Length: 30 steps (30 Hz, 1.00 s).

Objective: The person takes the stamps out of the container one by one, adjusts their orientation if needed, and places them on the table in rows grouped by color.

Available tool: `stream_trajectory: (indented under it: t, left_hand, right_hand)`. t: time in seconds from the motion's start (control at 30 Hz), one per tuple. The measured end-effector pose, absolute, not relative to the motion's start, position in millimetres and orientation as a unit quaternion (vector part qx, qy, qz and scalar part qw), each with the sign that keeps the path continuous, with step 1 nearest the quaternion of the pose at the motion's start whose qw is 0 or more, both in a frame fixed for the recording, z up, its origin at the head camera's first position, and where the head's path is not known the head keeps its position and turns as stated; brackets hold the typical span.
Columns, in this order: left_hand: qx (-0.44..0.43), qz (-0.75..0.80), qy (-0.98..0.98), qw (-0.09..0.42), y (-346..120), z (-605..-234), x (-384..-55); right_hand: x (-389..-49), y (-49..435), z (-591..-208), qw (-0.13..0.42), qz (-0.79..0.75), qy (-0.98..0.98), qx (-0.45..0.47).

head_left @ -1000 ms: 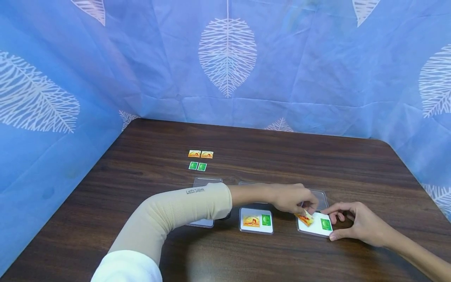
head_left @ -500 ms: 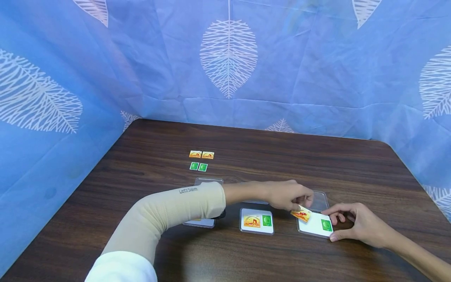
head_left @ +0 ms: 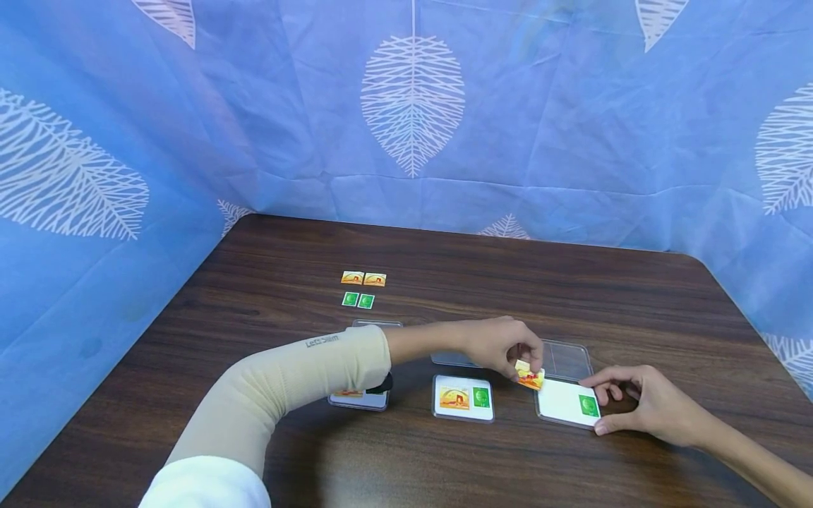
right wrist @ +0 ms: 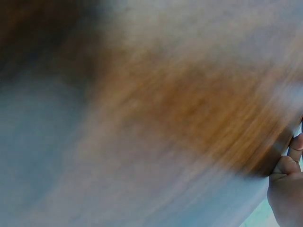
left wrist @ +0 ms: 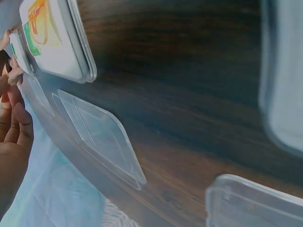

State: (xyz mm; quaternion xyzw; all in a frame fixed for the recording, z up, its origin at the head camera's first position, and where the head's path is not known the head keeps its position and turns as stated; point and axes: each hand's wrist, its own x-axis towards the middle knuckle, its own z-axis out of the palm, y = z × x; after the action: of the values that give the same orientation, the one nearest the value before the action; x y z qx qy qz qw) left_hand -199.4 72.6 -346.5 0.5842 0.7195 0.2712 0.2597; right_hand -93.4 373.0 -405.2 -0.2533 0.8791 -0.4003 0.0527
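In the head view my left hand (head_left: pixel 504 346) pinches an orange-and-yellow stamp (head_left: pixel 530 376) by its upper edge, just off the left side of the rightmost clear case (head_left: pixel 559 403). That case has a white insert with one green stamp (head_left: pixel 588 405) on its right part. My right hand (head_left: pixel 651 406) grips the case's right edge between thumb and fingers. Behind it lies a transparent lid (head_left: pixel 567 358). The left wrist view shows my left hand (left wrist: pixel 14 146) at the far left; the right wrist view catches my right hand (right wrist: pixel 289 189) at its edge.
A middle case (head_left: pixel 462 416) holds an orange stamp and a green stamp. My left forearm partly covers a left case (head_left: pixel 358 403). Farther back lie two orange stamps (head_left: pixel 364 279) and two green stamps (head_left: pixel 358 300). A blue leaf-print curtain (head_left: pixel 540 106) borders the dark wooden table (head_left: pixel 476 275).
My left hand has moved left, lifting the orange stamp off the rightmost case's white insert toward its left edge. The right hand has kept its place on the case.
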Motion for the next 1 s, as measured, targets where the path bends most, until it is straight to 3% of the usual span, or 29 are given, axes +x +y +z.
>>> stream_trajectory:
  t: [0.53, 1.0]
  left_hand:
    - [0.52, 0.355, 0.721, 0.29, 38, -347, -212]
    - [0.492, 0.35, 0.761, 0.237, 5, -341, -230]
  right_hand:
    - [-93, 373, -405, 0.05, -0.412, 0.869, -0.268]
    - [-94, 374, -406, 0.048, -0.418, 0.866, -0.27]
